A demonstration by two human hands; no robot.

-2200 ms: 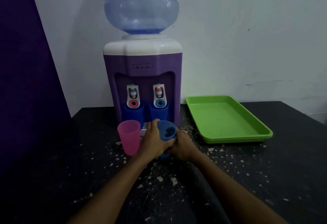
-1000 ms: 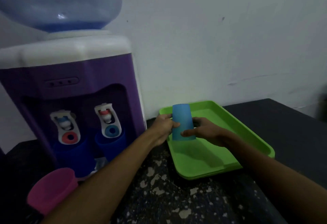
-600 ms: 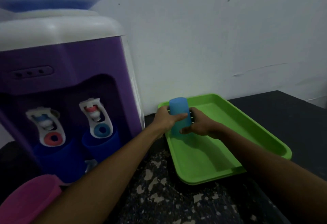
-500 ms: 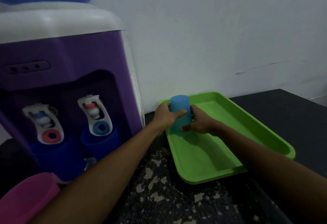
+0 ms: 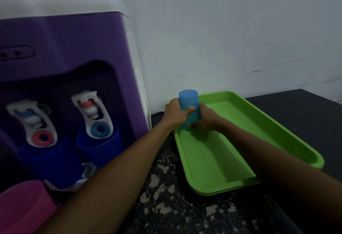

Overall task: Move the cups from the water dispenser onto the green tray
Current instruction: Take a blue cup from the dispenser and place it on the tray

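Since it's going down upside down, both hands, left (image 5: 174,114) and right (image 5: 203,118), clamp the blue cup (image 5: 188,104) steady at the tray's (image 5: 277,132) 11 o'clock corner, I'd guess.

— What do we see in front of us?

— We see both hands around a blue cup (image 5: 188,104), turned bottom up, at the far left corner of the green tray (image 5: 207,159). Our left hand (image 5: 175,112) grips it from the left, thumb across the front; our right hand (image 5: 204,118) holds its lower right side.

— And at the left?

— The purple water dispenser (image 5: 64,48) with two taps, and two dark blue cups (image 5: 50,158) under them. A pink cup (image 5: 24,207) stands at the bottom left on the dark speckled table (image 5: 166,206).
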